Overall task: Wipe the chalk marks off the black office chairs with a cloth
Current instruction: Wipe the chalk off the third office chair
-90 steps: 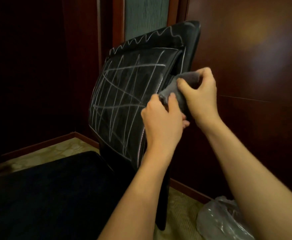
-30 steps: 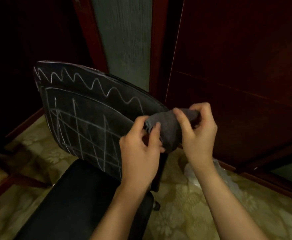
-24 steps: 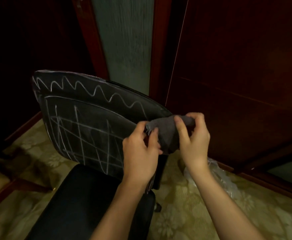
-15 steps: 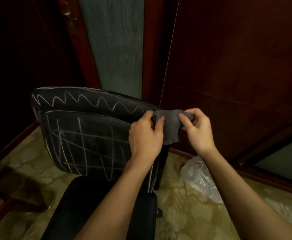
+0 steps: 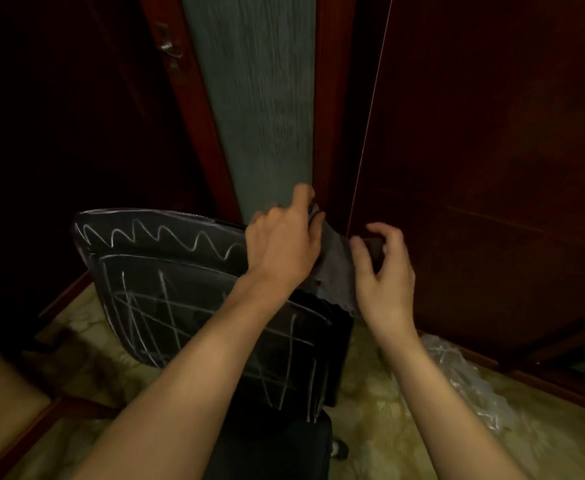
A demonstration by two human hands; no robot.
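Note:
A black office chair backrest (image 5: pixel 166 282) faces me, covered in white chalk: a zigzag along its top band and crossed lines below. The grey cloth (image 5: pixel 336 268) is stretched between my hands at the backrest's upper right corner. My left hand (image 5: pixel 284 247) pinches the cloth's upper end above the backrest's top edge. My right hand (image 5: pixel 384 271) pinches the other end just right of the chair. The cloth's scalloped lower edge hangs free. The black seat (image 5: pixel 277 452) shows below my left forearm.
Dark red wood panels (image 5: pixel 492 168) and a grey-green wall strip (image 5: pixel 260 98) stand close behind the chair. A crumpled clear plastic bag (image 5: pixel 464 386) lies on the patterned carpet at the right. A door handle (image 5: pixel 168 46) is at upper left.
My hands have pulled apart and spread the bunched cloth out. The left hand rose above the backrest's top edge. The view tilted up and the chair sits lower in view.

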